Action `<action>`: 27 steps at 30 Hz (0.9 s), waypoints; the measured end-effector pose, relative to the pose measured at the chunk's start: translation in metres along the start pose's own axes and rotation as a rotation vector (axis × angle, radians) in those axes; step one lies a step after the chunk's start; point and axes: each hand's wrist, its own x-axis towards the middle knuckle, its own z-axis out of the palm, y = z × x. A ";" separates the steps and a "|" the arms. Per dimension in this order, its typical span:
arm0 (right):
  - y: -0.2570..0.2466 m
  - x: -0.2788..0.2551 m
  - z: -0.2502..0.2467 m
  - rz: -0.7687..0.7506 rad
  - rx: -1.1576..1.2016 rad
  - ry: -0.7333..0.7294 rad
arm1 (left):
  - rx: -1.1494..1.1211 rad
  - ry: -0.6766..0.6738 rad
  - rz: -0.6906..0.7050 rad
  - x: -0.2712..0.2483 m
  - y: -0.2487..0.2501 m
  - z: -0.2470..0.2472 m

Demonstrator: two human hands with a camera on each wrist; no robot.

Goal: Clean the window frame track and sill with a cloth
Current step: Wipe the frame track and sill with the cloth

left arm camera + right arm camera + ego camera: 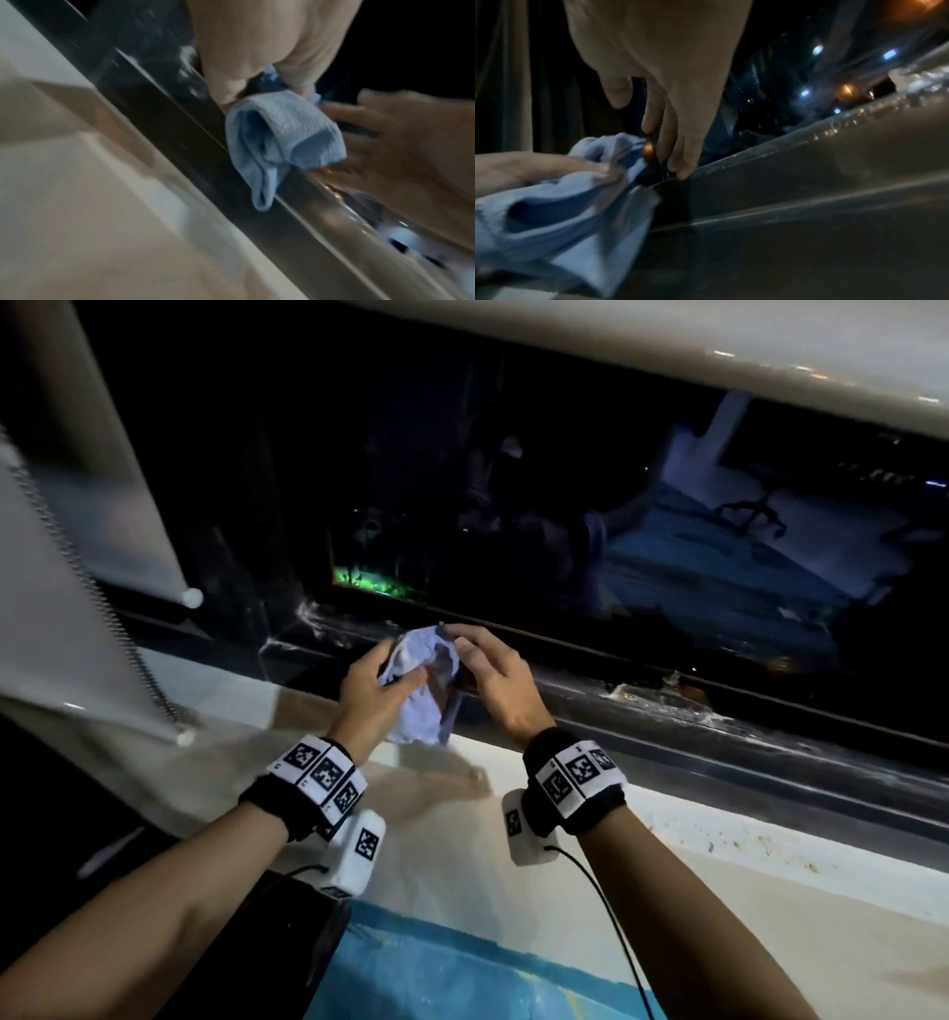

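A crumpled light blue cloth (418,683) (282,132) (564,213) hangs just above the dark window track (667,716) (167,121) (808,182). My left hand (395,670) (257,60) (539,166) grips the cloth, thumb pressed across its front. My right hand (482,660) (385,132) (659,101) is at the cloth's right side. Its fingers (682,154) are straight and touch the cloth and the track's edge; the thumb stands apart. The pale sill (616,839) (77,203) runs in front of the track, below both wrists.
Dark window glass (513,505) rises behind the track. A roller blind (77,557) with a bead chain (128,649) hangs at the left. White residue (662,698) streaks the track to the right. Crumbs (760,845) dot the sill. A blue sheet (436,968) lies below.
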 end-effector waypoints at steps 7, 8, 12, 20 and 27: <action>0.009 0.010 -0.013 -0.097 -0.362 0.115 | 0.306 0.643 -0.056 0.031 -0.052 -0.093; 0.010 0.010 -0.016 -0.101 -0.398 0.122 | 0.318 0.692 -0.077 0.037 -0.057 -0.098; 0.009 0.009 -0.026 -0.123 -0.517 0.081 | 0.447 0.661 -0.145 0.056 -0.067 -0.084; 0.016 0.008 -0.050 -0.105 -0.599 0.128 | 0.516 0.418 0.057 0.019 -0.069 -0.004; 0.010 0.005 -0.064 -0.165 -0.606 0.179 | 0.565 0.374 0.137 0.030 -0.065 -0.038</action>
